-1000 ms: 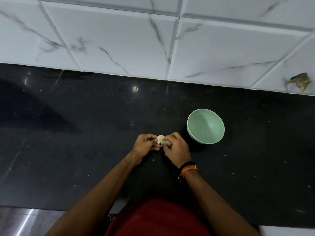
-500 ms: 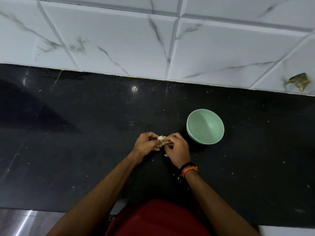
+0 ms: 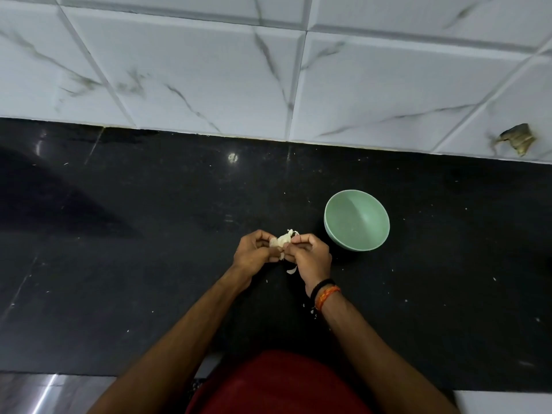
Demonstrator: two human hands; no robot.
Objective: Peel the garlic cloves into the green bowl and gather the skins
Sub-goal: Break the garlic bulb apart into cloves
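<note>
Both of my hands meet over the black counter, just left of the green bowl (image 3: 357, 220). Between them is a pale garlic piece (image 3: 282, 241) with papery skin sticking up from it. My left hand (image 3: 254, 253) pinches its left side with curled fingers. My right hand (image 3: 310, 256), with black and orange bands on the wrist, pinches its right side. A strip of skin (image 3: 292, 269) hangs or lies just below the hands. The bowl stands upright and looks empty apart from tiny specks.
The black counter (image 3: 119, 264) carries scattered small white skin flecks, most of them near my right wrist (image 3: 313, 313). A white marbled tile wall (image 3: 209, 70) rises behind it, with a chipped spot (image 3: 518, 140) at the far right. My red shirt fills the bottom edge.
The hands stay in the same place beside the bowl. Their fingers have shifted on the garlic, and more loose skin now stands up between them.
</note>
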